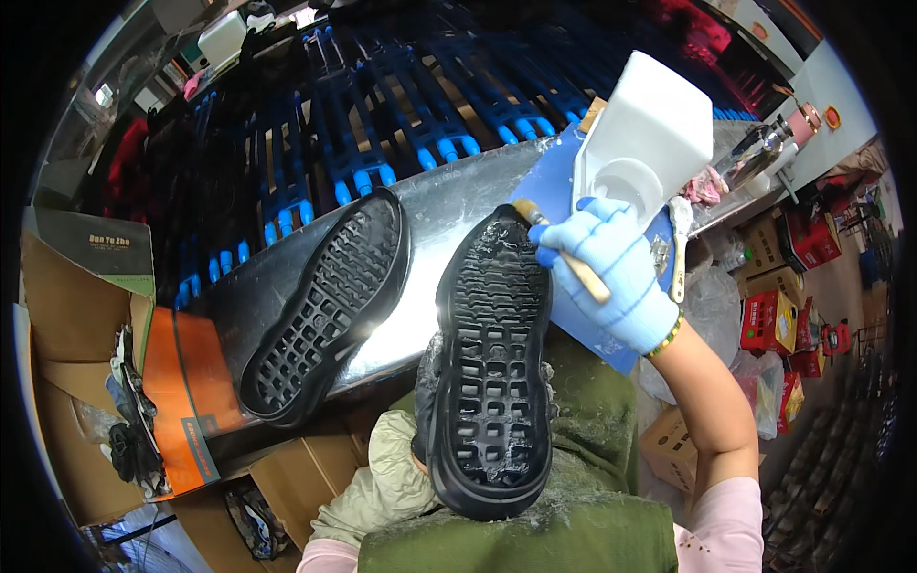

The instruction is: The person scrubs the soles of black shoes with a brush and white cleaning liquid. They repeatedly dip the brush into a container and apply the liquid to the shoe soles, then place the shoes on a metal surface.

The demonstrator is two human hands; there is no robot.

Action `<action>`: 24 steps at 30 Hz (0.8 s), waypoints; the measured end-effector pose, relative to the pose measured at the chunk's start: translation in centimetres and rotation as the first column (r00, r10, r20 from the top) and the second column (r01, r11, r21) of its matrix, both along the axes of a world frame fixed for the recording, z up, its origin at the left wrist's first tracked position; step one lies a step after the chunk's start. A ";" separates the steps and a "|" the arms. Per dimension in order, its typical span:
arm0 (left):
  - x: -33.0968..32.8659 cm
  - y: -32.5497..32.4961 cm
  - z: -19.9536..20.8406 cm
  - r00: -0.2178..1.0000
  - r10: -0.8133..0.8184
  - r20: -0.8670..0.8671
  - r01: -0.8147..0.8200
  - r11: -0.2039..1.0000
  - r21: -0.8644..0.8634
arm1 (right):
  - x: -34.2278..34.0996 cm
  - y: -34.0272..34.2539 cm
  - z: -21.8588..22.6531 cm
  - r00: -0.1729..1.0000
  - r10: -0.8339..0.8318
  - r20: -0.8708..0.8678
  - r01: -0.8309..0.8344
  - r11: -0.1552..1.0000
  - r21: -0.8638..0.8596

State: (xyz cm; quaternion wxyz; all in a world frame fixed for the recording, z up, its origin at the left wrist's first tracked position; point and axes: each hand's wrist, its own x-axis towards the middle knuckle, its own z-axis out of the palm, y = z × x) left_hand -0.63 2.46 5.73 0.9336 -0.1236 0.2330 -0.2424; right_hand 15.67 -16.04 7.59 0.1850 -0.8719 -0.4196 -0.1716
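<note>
Black rubber sole [492, 372] lies upturned at six o'clock, left hand [420, 449] hidden beneath, grip unclear. Gloved right hand [611, 272] clamps a brush [559, 248] at the toe; spread glue evenly, thinly, reaching every edge.

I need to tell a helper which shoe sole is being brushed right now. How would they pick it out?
Start at the shiny metal bench in front of the blue racks. Two black soles show tread-up there; take the nearer sole, the right one of the two. Unlike the dry sole on the bench, its tread glistens wet, and the gloved right hand touches a brush to its tip.
</note>
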 end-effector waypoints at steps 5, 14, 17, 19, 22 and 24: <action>1.5 1.2 -3.9 0.938 -0.103 0.331 0.140 0.986 -0.090 | 2.7 0.3 -0.5 0.981 -0.039 0.190 0.079 0.976 -0.205; 2.7 1.7 -7.9 0.943 -0.174 0.283 0.221 0.965 -0.141 | -0.1 -1.4 0.5 0.881 0.131 -0.454 -0.051 0.981 0.186; 2.9 2.4 -7.7 0.933 -0.278 0.228 0.209 0.936 0.283 | -5.6 -2.7 4.9 0.493 0.583 -0.646 -0.375 0.812 0.446; 3.2 2.1 -7.3 0.904 -0.363 0.225 0.197 0.823 0.533 | -6.6 -3.2 6.0 0.346 0.558 -0.755 -0.446 0.805 0.391; 4.2 1.6 -6.9 0.841 -0.214 0.497 0.122 0.970 0.212 | -2.9 -5.5 3.9 0.434 0.283 -0.855 0.093 0.930 0.355; 4.9 1.0 -7.9 0.756 -0.126 0.642 0.138 0.990 0.031 | -1.5 -6.0 4.3 0.797 0.035 -0.603 0.205 0.924 0.324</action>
